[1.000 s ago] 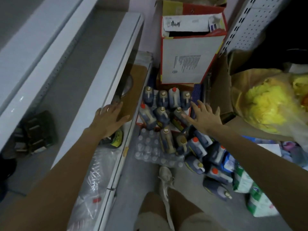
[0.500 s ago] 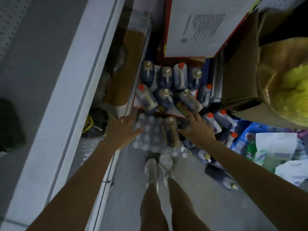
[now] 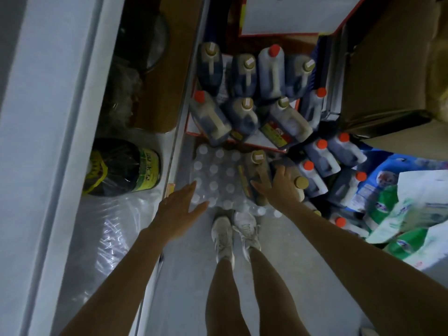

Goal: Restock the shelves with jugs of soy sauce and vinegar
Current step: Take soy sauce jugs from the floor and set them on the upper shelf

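right hand [image 3: 282,189] on the tan-capped jug [image 3: 255,166] that sits on the water bottle pack [image 3: 213,175] by the feet [image 3: 223,231], likely after its handle, though can't tell if its fingers have closed; left hand [image 3: 180,207] hovers flat, fingers loose, empty, free to steady the lift

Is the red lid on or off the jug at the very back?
On. The red cap sits on the neck of the back-row jug, closing it.

Shop stockroom aisle: metal shelving [image 3: 72,117], floor crowded with sauce jugs [image 3: 274,73], cartons [image 3: 378,76], shrink-wrapped bottles [image 3: 215,175].
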Demonstrator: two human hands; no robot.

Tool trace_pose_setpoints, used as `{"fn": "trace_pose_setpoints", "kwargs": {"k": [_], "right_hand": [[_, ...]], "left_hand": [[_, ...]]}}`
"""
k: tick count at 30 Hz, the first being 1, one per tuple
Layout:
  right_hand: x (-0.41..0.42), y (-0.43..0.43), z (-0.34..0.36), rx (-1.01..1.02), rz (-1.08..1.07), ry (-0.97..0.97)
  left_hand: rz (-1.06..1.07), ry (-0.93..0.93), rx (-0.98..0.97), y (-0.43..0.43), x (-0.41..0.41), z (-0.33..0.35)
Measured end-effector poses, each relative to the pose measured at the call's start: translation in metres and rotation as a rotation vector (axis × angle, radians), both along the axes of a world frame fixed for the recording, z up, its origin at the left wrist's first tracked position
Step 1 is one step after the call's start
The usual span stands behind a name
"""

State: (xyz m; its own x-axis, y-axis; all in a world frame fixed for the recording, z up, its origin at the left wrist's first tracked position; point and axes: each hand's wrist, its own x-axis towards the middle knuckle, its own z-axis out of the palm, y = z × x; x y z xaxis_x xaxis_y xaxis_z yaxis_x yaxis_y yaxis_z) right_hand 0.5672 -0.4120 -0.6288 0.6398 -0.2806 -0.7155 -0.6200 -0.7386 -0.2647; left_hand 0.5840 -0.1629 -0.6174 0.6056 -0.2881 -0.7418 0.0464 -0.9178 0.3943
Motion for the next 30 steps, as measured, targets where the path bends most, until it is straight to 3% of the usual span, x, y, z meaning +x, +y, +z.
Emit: {"fn": "trace_pose_setpoints", "kwargs": {"k": [5,10,17,22,27,30], "right_hand": [[0.011,0.002,-0.026,0.212,-0.273,0.162],[0.022,0.006,-0.034,0.350,-0.318,0.177],[0.020,0.014,-0.029,0.319,-0.217,0.115],[0.022,0.023,-0.004,0.248,0.004,-0.017],[0.027,0.027,0.031,0.329,0.088,-0.182],[0.036,0.026,0.053,0.438,0.194,-0.212]], "left_hand": [[0.032,0.041,-0.020,-0.002,0.001,-0.017],[0.088,0.024,-0.086,-0.006,0.013,-0.019],[0.129,0.018,-0.185,-0.006,0.030,-0.023],[0.064,-0.014,-0.211,-0.010,0.033,-0.028],[0.031,-0.004,-0.341,-0.019,0.043,-0.023],[0.119,0.074,-0.403,-0.021,0.051,-0.018]]}}
